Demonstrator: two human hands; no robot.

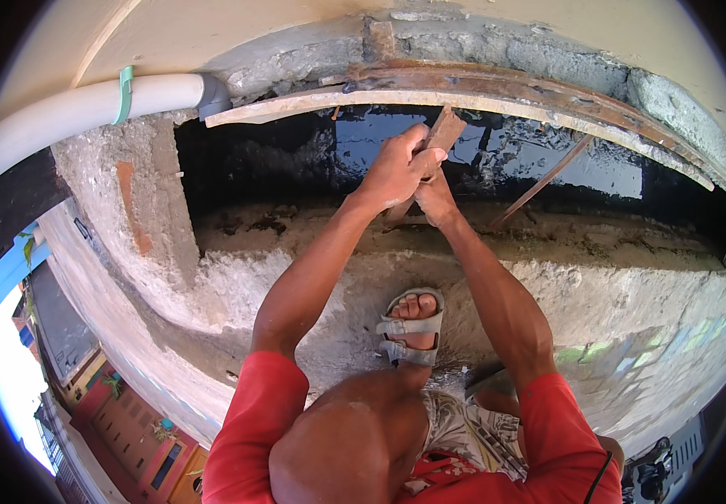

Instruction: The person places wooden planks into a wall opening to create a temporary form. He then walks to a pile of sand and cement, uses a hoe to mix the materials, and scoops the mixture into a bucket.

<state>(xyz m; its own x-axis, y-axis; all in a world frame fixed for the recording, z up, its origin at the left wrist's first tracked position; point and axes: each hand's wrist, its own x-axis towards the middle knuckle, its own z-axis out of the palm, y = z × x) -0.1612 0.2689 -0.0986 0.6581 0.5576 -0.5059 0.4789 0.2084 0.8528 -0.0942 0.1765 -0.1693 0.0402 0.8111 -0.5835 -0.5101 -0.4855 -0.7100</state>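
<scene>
Both my arms reach out over a narrow, dark channel of standing water (585,155). My left hand (390,175) is closed around a short, rough wooden piece (447,130). Just below it, my right hand (436,198) also grips this wood, its fingers mostly hidden. The wood's upper end rises past my hands, close to a long pale wooden strip (531,107) along the far side. Its lower part shows beside my wrists, near the channel's near ledge (296,220).
A white pipe (60,107) with a green strap (124,94) runs along the far left wall. A thin stick (547,178) leans across the channel on the right. My sandalled foot (413,328) rests on the rough concrete edge (237,286).
</scene>
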